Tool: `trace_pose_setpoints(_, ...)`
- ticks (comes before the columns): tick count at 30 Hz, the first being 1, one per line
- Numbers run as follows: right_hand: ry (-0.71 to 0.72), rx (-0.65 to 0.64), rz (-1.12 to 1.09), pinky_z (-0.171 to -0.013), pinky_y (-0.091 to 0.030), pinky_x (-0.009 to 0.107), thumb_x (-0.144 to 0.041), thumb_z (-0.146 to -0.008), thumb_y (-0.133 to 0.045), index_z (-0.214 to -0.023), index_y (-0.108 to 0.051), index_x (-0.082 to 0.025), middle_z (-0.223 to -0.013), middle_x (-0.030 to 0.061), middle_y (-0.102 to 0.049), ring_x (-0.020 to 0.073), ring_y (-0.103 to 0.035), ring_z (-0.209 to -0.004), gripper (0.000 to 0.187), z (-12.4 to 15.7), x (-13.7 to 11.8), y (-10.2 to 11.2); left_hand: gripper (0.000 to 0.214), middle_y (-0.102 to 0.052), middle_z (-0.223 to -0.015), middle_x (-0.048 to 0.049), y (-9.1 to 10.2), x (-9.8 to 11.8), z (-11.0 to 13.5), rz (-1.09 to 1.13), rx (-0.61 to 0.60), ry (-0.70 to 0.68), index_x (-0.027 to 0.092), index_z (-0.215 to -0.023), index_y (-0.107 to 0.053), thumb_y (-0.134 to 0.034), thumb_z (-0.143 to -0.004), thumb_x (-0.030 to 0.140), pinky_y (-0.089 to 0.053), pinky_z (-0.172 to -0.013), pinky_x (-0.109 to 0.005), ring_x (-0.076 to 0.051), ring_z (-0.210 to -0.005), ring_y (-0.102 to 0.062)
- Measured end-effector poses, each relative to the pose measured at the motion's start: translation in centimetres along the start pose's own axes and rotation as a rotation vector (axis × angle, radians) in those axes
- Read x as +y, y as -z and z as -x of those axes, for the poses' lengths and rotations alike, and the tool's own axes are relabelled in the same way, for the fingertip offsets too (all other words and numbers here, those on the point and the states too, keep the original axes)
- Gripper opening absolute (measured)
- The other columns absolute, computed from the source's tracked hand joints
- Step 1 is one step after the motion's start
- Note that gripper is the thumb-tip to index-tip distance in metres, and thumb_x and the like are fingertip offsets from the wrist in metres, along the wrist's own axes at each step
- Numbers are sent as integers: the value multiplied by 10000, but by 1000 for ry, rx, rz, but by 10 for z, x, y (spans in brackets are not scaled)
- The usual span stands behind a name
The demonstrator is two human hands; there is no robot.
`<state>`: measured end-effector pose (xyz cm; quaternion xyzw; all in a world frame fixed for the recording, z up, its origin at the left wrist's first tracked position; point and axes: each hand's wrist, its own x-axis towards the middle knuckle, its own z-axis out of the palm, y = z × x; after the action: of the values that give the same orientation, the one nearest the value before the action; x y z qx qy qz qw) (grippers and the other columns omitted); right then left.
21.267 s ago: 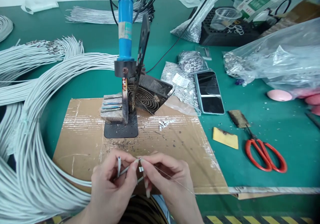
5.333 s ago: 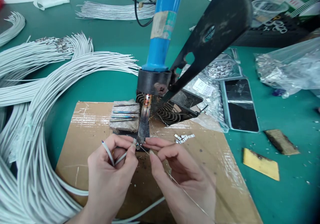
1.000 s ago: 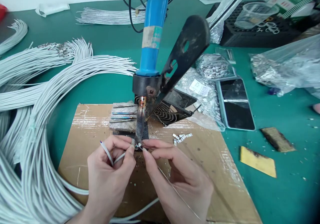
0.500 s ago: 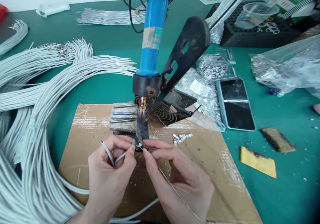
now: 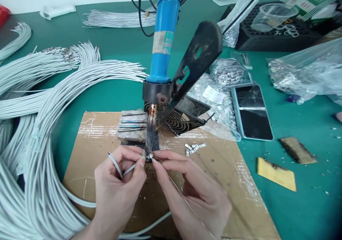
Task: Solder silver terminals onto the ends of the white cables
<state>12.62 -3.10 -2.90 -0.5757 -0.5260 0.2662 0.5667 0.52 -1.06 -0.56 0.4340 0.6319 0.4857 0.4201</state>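
A blue-handled soldering iron (image 5: 161, 60) is clamped upright in a black bracket (image 5: 196, 51), its tip pointing down. Just under that tip sits a small shiny metal tab (image 5: 150, 156), between the fingertips of both hands. My left hand (image 5: 119, 186) is closed in a pinch on a light grey cable (image 5: 115, 164), which loops round between its fingers. From the other side my right hand (image 5: 196, 190) pinches a thin solder wire (image 5: 187, 203) that trails down across the palm. Whether the right fingertips also touch the tab cannot be made out.
Cardboard (image 5: 88, 151) covers the work spot. Bundles of grey cable (image 5: 45, 136) lie left. A sponge block with metal rods (image 5: 132, 133), a black fan (image 5: 179, 118), loose metal tabs (image 5: 193, 148), a phone (image 5: 253, 111), bags of metal pieces (image 5: 229, 72) and a yellow sponge (image 5: 276, 174) lie around.
Both hands stay at the iron's tip with the same hold. The metal tab and right fingertips have shifted very slightly; the whole view has moved a little.
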Motion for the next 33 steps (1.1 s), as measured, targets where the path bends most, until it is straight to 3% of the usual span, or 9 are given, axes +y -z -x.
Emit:
trace_pose_setpoints(15, 8, 11, -3, -753, -646, 258, -86, -878, -753, -826, -756, -253, -906, 4, -821, 156, -788, -779, 175, 1, -1, -3, 103, -767, -727, 5, 1, -1, -1, 20, 7, 6, 185, -652, -738, -769, -733, 131, -467, -472, -87, -47, -500, -595)
trace_pose_setpoints(25, -40, -31, -69, -822, -628, 273, -102, -909, -724, -817, -710, -234, -962, 27, -818, 172, -791, -878, 161, 6, 6, 0, 112, -779, -790, -16, 6, -5, 0, -38, -79, 25, 176, -670, -728, -784, -756, 130, -492, -502, -97, -70, -558, -660)
trace_pose_setpoints(29, -167, 126, -57, -652, -595, 207, -197, -951, -729, -901, -714, -239, -773, -15, -758, 130, -736, -687, 67, 5, 14, 14, 123, -776, -824, -20, 10, -11, 2, -75, -113, 16, 179, -690, -725, -778, -792, 136, -475, -501, -109, -68, -564, -630)
trace_pose_setpoints(31, -233, 202, -164, -573, -560, 197, -292, -992, -696, -860, -733, -230, -680, -24, -700, 118, -673, -600, 150, 2, 22, 28, 122, -773, -841, -29, 11, -14, 4, -75, -115, 28, 176, -697, -724, -774, -805, 149, -466, -500, -118, -72, -574, -619)
trace_pose_setpoints(33, -261, 182, -344, -612, -584, 236, -388, -1019, -635, -836, -781, -212, -718, 19, -731, 148, -693, -652, 293, 0, 30, 41, 132, -769, -858, -39, 12, -16, 5, -63, -125, 59, 175, -702, -720, -763, -826, 166, -471, -512, -133, -82, -594, -621)
